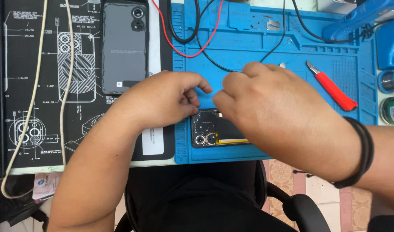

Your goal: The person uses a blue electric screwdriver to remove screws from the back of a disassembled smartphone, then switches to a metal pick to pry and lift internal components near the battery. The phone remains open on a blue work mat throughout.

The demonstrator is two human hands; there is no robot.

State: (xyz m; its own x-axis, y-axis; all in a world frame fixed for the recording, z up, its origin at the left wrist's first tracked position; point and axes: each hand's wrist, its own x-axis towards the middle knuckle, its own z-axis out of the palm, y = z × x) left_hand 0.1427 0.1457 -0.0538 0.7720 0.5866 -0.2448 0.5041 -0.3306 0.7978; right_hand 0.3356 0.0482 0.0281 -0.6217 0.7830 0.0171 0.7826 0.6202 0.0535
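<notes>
Opened phone (210, 129), back off, lies near front edge of blue mat (257, 47) on the table, cameras toward the left, close to the body for fine work. Left hand (164, 101) is curled, fingertips pinched narrow just above the phone's top edge; can't tell what's betw. them. Right hand (270, 114) covers most of the phone, fingers bent down, prob. steadying it. Removed back cover (125, 45) is parked aside on the black mat; red-handled knife (332, 88) lies w/in reach at right.

A pale desk (94, 168) is spanning the upper view, its front edge running across the middle. Below, at six o'clock, a black office chair (298, 210) is standing on a patterned tiled floor (334, 197), showing at five o'clock.
</notes>
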